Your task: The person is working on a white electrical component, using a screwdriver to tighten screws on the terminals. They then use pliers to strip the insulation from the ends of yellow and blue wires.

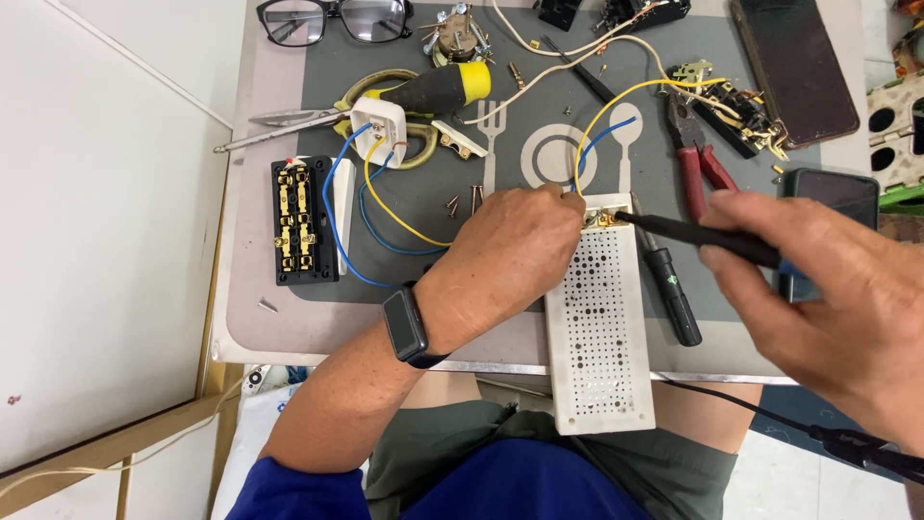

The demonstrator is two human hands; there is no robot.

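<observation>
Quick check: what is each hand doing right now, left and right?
Left hand: closed, pinching the wires against the white perforated box.
Right hand: closed, holding a black soldering iron.

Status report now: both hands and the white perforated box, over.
Left hand pins wires at white perforated box top. Right hand holds soldering iron, tip at terminal. Nothing blocking.

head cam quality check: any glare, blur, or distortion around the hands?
Head view: lighting even and soft, shadows faint under the left hand. The right hand, close to the lens, looks oversized and slightly soft; the perforated white box stays sharp. Mild sheen on the dark phone, no blown-out glare. Edges show slight wide-angle stretch.
</observation>
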